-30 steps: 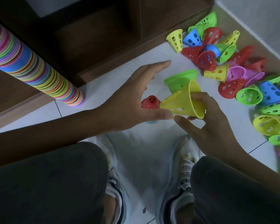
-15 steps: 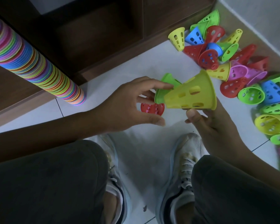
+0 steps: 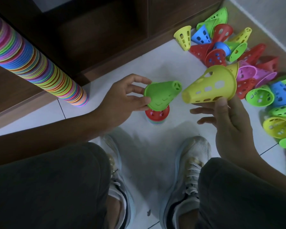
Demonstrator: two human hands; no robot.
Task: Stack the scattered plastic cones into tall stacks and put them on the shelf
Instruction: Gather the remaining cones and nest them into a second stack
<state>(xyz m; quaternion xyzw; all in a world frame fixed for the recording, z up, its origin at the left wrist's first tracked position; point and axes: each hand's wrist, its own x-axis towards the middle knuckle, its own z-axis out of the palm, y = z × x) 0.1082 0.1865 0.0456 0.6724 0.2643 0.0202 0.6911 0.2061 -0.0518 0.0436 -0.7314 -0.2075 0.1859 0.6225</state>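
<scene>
A crouching person works over a short stack point(image 3: 157, 115) on the floor: the left hand point(image 3: 122, 100) pinches a green cone point(image 3: 160, 95) just above it, the right hand point(image 3: 228, 123) holds a yellow cone point(image 3: 210, 87) beside. One tall stack point(image 3: 31, 63) stands finished left of it, unshelved; many loose cones point(image 3: 254, 71) lie to the right.

White tiled floor point(image 3: 149, 71), pale sneakers point(image 3: 186, 176), dark trousers point(image 3: 48, 187)
</scene>
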